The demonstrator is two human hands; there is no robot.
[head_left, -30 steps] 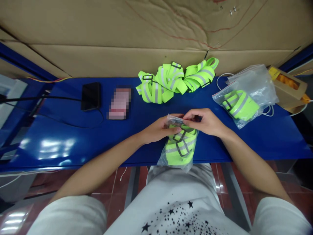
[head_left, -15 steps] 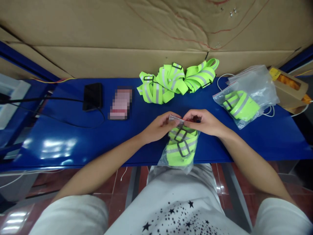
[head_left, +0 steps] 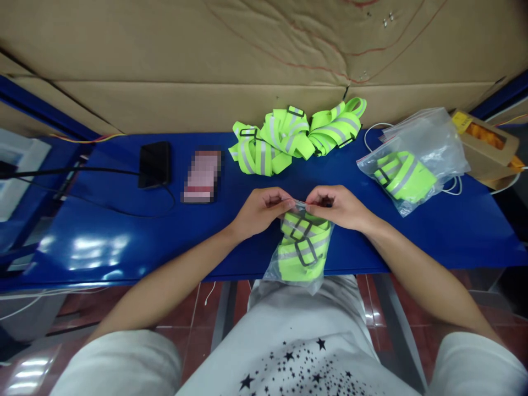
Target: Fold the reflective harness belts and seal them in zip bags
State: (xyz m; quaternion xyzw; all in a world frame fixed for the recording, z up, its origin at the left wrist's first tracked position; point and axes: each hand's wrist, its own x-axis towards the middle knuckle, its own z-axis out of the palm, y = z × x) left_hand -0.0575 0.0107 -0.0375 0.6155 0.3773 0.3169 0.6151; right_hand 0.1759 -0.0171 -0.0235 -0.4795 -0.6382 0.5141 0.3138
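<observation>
A clear plastic bag [head_left: 303, 253] with a folded neon-yellow reflective strap inside lies at the near edge of the blue table [head_left: 124, 236]. My left hand [head_left: 258, 209] and my right hand [head_left: 338, 206] both pinch the bag's top edge, fingertips almost touching at its mouth. Both hands are closed on the bag. Behind them, a pile of loose neon-yellow reflective straps [head_left: 289, 137] sits against the cardboard wall.
A second bagged strap [head_left: 408, 176] rests on a stack of clear bags at the right, over a white cable. A cardboard box [head_left: 489, 146] stands far right. A black device [head_left: 154, 164] with a cable and a phone [head_left: 202, 176] lie at the left.
My hands have drawn closer together along the bag's top edge, and the bag's mouth has flattened between my fingertips. Nothing else has moved.
</observation>
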